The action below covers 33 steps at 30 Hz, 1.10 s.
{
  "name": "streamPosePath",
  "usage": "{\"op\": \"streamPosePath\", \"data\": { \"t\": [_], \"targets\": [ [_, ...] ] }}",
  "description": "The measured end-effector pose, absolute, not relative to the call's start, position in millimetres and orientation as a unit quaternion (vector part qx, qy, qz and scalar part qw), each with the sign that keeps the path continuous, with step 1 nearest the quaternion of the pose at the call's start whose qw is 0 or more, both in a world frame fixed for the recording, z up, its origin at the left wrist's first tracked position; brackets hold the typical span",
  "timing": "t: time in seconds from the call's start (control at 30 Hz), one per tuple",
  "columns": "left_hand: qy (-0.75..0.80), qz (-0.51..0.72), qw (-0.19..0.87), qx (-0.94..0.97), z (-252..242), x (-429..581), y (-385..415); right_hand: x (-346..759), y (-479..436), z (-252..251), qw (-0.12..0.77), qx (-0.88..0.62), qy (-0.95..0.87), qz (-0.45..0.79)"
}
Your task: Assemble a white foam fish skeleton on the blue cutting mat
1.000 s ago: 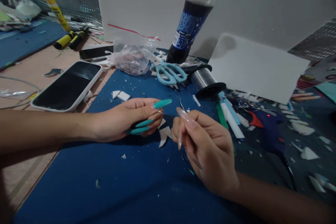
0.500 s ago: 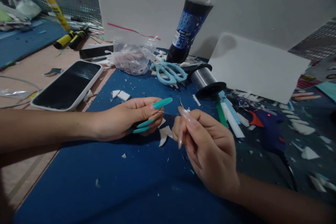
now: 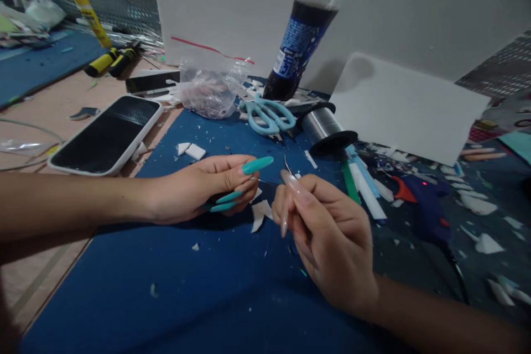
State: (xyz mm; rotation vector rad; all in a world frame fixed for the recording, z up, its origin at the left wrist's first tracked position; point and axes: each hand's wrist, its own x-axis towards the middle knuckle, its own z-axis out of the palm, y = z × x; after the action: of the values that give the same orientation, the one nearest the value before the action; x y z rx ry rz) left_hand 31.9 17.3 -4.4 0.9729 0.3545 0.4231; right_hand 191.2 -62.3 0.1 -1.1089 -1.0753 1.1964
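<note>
Thumb and fingers of my left hand (image 3: 207,188) are closed in a pinch on a fine wire (image 3: 265,181), a short stretch of which shows toward my right hand. My right hand (image 3: 332,232), a little lower and to the right, is closed too. Above its thumb and finger tips a small curved metal wire end (image 3: 286,163) sticks up; the rest is hidden by the fingers. Both hands are held over the blue mat (image 3: 174,298). Just beyond them lies a spool of thin shiny wire (image 3: 322,126), with light blue scissors (image 3: 267,115) to its left.
A phone (image 3: 105,135) lies at left, near yellow-black tools (image 3: 112,61). Behind stand a zip bag (image 3: 211,88) and a dark drink bottle (image 3: 301,38). At right lies a glue gun (image 3: 429,204) with a red light, among white scraps (image 3: 479,203).
Almost nothing differs. Both hands keep their pinches, with only a very slight shift in position.
</note>
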Motion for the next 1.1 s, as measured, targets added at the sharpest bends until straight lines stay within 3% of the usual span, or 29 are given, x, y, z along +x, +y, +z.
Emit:
{"op": "streamPosePath", "data": {
  "t": [0.7, 1.1],
  "targets": [
    [0.171, 0.203, 0.851, 0.454, -3.8, 31.9, 17.4, 191.8, -62.8, -1.4, 0.555, -0.475, -0.465, 0.500],
    [0.165, 0.206, 0.849, 0.457, -3.5, 32.2, 15.9, 189.5, -59.0, 3.5, 0.518, -0.472, -0.404, 0.588]
  ]
}}
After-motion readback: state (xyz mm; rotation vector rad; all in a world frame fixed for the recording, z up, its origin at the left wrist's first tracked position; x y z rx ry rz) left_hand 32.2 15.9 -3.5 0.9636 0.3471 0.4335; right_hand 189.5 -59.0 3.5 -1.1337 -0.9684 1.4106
